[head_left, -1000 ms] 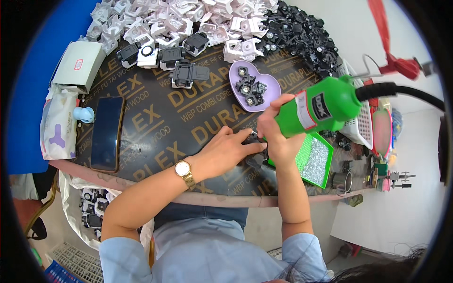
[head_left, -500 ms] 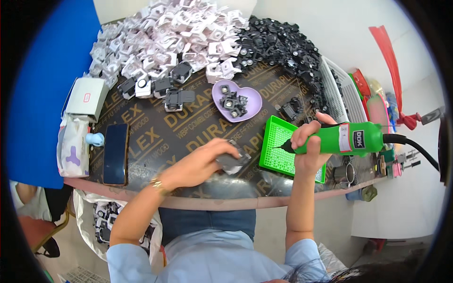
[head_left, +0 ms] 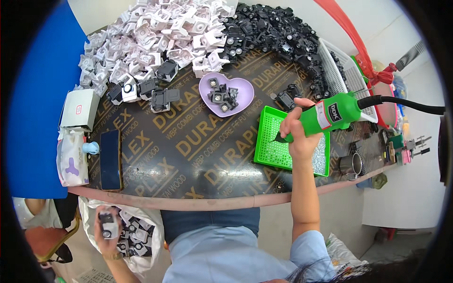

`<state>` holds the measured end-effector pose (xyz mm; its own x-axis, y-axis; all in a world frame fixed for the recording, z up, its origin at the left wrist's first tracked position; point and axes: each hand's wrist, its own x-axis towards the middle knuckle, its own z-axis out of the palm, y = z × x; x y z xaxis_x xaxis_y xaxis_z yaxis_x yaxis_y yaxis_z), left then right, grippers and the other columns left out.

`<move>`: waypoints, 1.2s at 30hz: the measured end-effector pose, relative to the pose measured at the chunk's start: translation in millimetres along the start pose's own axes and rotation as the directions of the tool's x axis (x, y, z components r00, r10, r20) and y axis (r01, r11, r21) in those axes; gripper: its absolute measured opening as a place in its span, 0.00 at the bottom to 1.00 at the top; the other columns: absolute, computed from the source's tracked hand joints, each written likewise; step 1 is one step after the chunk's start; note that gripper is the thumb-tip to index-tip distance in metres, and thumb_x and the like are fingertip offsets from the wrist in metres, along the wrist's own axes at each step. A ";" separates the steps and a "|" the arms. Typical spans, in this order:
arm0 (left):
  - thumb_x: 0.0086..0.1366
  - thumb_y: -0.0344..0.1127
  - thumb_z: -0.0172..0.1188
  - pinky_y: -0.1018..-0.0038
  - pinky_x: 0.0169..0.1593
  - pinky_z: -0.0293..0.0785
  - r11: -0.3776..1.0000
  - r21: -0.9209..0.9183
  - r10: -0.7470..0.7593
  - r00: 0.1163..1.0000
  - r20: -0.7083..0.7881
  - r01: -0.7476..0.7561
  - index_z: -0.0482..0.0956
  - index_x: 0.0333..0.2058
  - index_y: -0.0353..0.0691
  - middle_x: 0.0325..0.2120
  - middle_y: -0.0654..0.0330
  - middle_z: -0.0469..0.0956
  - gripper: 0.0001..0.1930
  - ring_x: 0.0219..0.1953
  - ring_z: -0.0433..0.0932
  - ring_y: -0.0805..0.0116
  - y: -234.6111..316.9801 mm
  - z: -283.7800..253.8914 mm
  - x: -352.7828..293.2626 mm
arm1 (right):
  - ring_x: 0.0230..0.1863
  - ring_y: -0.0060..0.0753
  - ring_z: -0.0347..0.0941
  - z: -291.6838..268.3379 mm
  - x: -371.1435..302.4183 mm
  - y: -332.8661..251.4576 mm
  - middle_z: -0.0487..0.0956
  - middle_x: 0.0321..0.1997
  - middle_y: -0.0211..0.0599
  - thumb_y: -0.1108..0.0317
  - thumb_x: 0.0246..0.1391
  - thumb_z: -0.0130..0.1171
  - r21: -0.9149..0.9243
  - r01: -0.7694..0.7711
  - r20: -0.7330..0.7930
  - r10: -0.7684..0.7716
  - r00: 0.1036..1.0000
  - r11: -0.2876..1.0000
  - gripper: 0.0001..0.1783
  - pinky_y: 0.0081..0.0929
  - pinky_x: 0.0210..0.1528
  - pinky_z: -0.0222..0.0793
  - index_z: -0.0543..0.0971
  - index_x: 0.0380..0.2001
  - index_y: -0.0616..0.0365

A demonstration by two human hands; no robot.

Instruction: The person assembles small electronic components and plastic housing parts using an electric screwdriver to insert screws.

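Observation:
Down at the left, my left hand (head_left: 108, 246) is closed around a white-and-black plastic assembly (head_left: 109, 227). It is over the mouth of a white bag (head_left: 153, 217), which holds several similar pieces. My right hand (head_left: 301, 137) grips a green electric screwdriver (head_left: 332, 114), its black tip pointing left. Beneath that tip sits a green perforated basket (head_left: 261, 134) with small shiny bits, probably screws, at its right side. A purple heart-shaped dish (head_left: 243, 89) in mid-table holds several small black parts.
White plastic parts (head_left: 155, 37) are heaped at the back, black parts (head_left: 269, 33) beside them. Several assemblies (head_left: 163, 99) stand before the white heap. A phone (head_left: 111, 160) and tissue pack (head_left: 73, 160) lie left; a metal mug (head_left: 350, 166) stands right. The screwdriver's cable (head_left: 410, 103) runs right.
My left hand has gone from mid-table, where it held a grey-black piece, down left to the bag. The screwdriver has tilted and shifted slightly left. The whole view has shifted a little.

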<state>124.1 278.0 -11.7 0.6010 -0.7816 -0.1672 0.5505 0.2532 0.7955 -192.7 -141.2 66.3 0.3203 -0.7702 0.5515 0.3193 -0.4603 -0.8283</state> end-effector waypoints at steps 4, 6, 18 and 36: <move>0.60 0.35 0.56 0.77 0.45 0.67 0.960 0.279 0.038 0.975 -0.220 0.025 0.67 0.49 0.37 0.41 0.56 0.70 0.19 0.41 0.70 0.71 30.1 -28.9 -32.2 | 0.17 0.20 0.61 -1.1 -2.8 3.9 0.65 0.18 0.30 0.67 0.51 0.59 -0.007 0.004 0.057 -0.003 0.998 1.000 0.25 0.19 0.18 0.60 0.64 0.49 0.67; 0.59 0.32 0.55 0.78 0.45 0.66 0.902 0.426 0.074 0.948 -0.311 0.069 0.69 0.46 0.36 0.39 0.58 0.71 0.16 0.40 0.70 0.72 34.2 -52.1 -45.4 | 0.17 0.20 0.61 -0.4 -3.1 4.7 0.65 0.18 0.30 0.66 0.51 0.60 -0.013 -0.007 0.062 0.008 0.998 1.000 0.26 0.19 0.18 0.60 0.64 0.49 0.67; 0.50 0.38 0.62 0.62 0.52 0.64 -0.297 0.903 0.137 0.949 -0.283 0.312 0.57 0.60 0.42 0.46 0.45 0.65 0.38 0.48 0.66 0.46 27.9 -38.2 -41.7 | 0.19 0.19 0.66 2.8 -1.9 5.3 0.72 0.22 0.31 0.78 0.44 0.62 0.029 -0.065 0.019 0.064 0.998 0.997 0.20 0.16 0.20 0.63 0.70 0.42 0.64; 0.53 0.37 0.65 0.65 0.36 0.71 -0.258 0.806 0.289 0.753 0.591 -0.533 0.68 0.38 0.34 0.35 0.51 0.68 0.19 0.34 0.72 0.53 -17.3 192.2 187.8 | 0.14 0.21 0.61 -2.4 -4.9 -20.8 0.67 0.16 0.31 0.56 0.50 0.63 0.025 0.154 -0.045 -0.153 0.987 0.988 0.31 0.17 0.16 0.57 0.64 0.49 0.66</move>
<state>116.0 17.3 55.0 0.2696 -0.8524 0.4480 -0.9293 -0.1084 0.3531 -203.0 -129.0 80.5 0.2270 -0.7102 0.6664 0.3871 -0.5621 -0.7309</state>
